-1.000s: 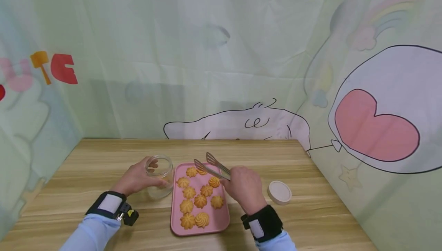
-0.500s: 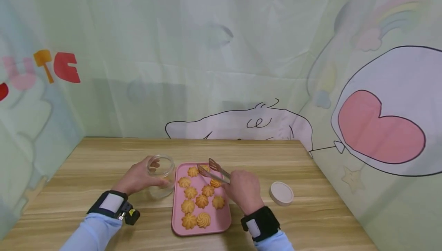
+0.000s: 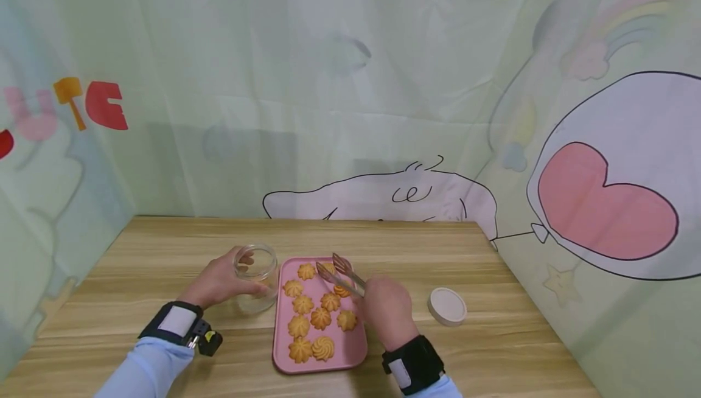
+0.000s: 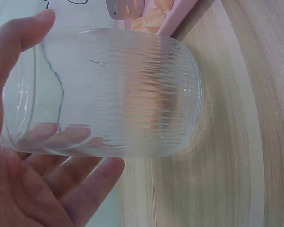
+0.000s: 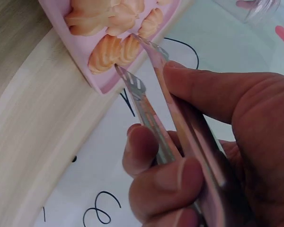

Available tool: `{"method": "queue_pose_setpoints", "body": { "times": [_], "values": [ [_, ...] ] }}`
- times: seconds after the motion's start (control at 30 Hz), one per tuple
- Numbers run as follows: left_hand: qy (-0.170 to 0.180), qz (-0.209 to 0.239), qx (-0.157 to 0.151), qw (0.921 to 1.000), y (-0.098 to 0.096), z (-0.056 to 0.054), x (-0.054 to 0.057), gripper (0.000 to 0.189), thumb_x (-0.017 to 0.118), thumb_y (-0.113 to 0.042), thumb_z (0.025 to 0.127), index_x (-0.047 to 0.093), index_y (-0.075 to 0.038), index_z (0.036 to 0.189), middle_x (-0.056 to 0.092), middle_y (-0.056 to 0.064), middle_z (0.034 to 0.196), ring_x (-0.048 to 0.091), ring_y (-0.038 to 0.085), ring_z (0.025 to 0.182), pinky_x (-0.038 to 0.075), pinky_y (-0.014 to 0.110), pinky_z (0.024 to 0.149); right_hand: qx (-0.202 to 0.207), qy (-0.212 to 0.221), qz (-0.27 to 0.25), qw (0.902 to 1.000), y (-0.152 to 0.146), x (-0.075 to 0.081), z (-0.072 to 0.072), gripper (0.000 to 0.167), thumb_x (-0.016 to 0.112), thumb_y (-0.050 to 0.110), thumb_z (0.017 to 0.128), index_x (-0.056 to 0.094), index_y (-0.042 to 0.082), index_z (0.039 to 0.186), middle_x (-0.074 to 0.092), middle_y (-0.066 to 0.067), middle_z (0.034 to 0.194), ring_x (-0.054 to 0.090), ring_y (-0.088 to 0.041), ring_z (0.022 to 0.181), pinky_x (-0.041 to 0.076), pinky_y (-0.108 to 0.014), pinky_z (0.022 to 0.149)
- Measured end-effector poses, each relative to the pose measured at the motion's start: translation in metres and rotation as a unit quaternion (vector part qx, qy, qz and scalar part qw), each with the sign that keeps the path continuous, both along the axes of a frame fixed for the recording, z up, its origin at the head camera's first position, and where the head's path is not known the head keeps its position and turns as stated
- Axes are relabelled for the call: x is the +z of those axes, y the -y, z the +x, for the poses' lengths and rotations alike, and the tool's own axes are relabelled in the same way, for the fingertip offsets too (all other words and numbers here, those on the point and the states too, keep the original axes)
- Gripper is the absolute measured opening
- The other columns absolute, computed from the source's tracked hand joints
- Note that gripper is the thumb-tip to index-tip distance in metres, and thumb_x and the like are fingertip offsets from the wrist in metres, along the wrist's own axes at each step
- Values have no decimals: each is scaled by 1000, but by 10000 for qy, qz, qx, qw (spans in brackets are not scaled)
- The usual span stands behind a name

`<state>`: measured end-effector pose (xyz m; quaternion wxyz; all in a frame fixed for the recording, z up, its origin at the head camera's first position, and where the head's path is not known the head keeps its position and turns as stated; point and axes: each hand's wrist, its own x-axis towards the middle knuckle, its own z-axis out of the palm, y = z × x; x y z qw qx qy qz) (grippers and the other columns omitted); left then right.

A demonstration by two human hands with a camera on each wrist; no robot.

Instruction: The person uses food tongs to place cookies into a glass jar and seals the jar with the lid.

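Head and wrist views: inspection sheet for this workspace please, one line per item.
Surface: wood-grain table.
Job's things: lidless glass jar, contents unclear; pink tray to its right, bearing cookies; metal tongs at the tray's far end; white lid right of the tray.
Clutter: nothing seen.
Grips: left grip holds the jar; right grip holds the tongs, spread.
Cables: nothing seen.
Surroundings: printed backdrop behind and beside the table.

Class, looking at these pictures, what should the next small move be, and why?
Probably close the tongs gently on the far-right cookie: they stand open at it in the right hand, while the left hand holds the uncovered jar beside the tray.
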<state>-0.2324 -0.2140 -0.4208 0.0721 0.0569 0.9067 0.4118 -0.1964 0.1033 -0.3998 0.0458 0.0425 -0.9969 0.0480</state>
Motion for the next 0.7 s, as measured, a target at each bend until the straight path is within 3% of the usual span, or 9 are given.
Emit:
{"method": "queue_pose_setpoints", "body": {
  "times": [0.3,0.7],
  "values": [
    [7,-35,12,10000,-1,1,1,104,95,-43,79,42,7,153,53,34,148,53,53,133,49,67,104,150,-484,20,9987,-3,-2,11,40,86,28,87,59,9,65,49,1,59,50,-16,52,47,-36,46],
    [-26,-37,-51,10000,0,1,1,104,95,-43,78,42,8,152,54,33,146,54,52,133,49,65,104,69,-257,65,9996,-9,0,11,40,85,37,90,62,10,70,49,1,59,48,-15,51,41,-33,45]
  ]
}}
